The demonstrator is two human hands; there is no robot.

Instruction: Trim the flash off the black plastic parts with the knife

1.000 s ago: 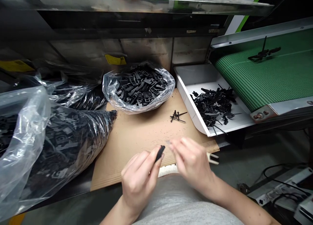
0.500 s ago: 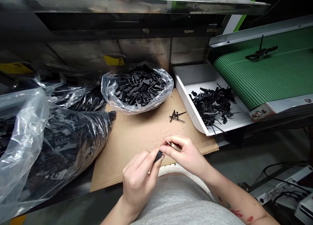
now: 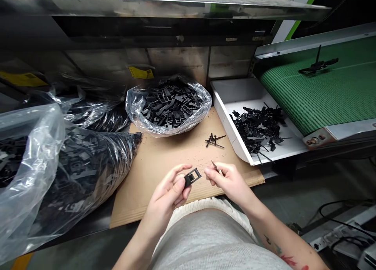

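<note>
My left hand (image 3: pixel 169 191) pinches a small black plastic frame part (image 3: pixel 192 177) between thumb and fingers, its flat face turned up. My right hand (image 3: pixel 229 180) is closed on a thin pointed tool (image 3: pixel 216 167), whose tip sticks up just right of the part. Both hands hover over the near edge of a brown cardboard sheet (image 3: pixel 164 160), close to my body. The tool tip and the part are a little apart.
A clear bag of black parts (image 3: pixel 169 105) sits at the back of the cardboard. Larger bags of parts (image 3: pixel 58 168) fill the left. A white tray (image 3: pixel 235 94) holds sprue pieces (image 3: pixel 258 125). A loose sprue (image 3: pixel 214 140) lies on the cardboard. The green conveyor (image 3: pixel 323 90) carries another sprue (image 3: pixel 317 64).
My left hand has turned the black part so its flat frame face shows. My right hand has drawn the tool slightly away to the right from the part.
</note>
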